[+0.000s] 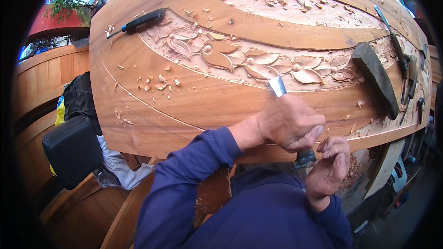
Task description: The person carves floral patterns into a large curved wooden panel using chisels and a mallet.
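Curls the right hand [328, 166] loosely, empty, just beside the handle end; grips the chisel [278, 86] in the left hand [291, 122], across the near edge of the wooden board [221, 110], with the blade at the border of the leaf carving [218, 56]. Finds a black case [73, 152] off left, with contents hidden. Meets smooth open wood leftward, with scattered shavings [161, 85]; runs into a dark block [376, 80] and other tools [402, 62] at right. Spots a green plant [69, 3] beyond the far left corner.

- A broad wooden panel [221, 106], carved with leaves and flowers in a curved band, carried the things.
- Pale shavings [177, 82] were scattered over its surface.
- A dark-handled tool [146, 19] lay near its left end.
- A long, dark block [376, 80] rested at the right, and beside it lay several slim tools [397, 50].
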`<state>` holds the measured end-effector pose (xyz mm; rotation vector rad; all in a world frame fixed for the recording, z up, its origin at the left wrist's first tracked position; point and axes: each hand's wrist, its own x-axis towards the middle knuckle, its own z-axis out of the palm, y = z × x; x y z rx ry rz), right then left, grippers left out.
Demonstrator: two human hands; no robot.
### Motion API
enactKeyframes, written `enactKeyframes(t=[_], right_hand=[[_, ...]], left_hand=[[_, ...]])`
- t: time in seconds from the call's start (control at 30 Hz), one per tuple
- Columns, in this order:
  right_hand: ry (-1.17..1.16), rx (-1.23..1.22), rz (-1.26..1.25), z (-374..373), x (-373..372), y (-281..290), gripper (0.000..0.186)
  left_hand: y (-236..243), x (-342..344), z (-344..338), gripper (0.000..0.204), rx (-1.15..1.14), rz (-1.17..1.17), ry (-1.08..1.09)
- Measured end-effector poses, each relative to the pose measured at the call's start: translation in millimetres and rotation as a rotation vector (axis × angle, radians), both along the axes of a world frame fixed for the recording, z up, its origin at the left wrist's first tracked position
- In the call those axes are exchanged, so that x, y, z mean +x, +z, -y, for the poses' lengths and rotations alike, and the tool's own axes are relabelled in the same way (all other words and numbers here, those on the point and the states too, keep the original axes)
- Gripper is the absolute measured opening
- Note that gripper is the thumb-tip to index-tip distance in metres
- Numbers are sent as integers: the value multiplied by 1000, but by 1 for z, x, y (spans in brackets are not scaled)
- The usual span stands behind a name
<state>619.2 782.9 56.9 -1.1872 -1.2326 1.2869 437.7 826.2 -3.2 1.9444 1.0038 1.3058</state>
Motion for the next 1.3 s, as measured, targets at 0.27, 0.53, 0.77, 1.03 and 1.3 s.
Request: enactKeyframes(t=[0.27, 0.53, 0.77, 1.03, 1.3], right_hand=[[30, -3, 69, 13, 4, 17, 37], [106, 31, 98, -9, -32, 10, 24], [127, -9, 13, -7, -16, 7, 32], [97, 57, -24, -17, -4, 1, 35], [87, 27, -13, -31, 4, -1, 34]], left_hand=[[1, -4, 0, 12, 14, 52, -22], [2, -11, -4, 19, -78, 117, -55], [-2, -3, -6, 22, -70, 122, 0], [0, 0, -5, 23, -86, 17, 57], [1, 4, -8, 24, -100, -36, 114]])
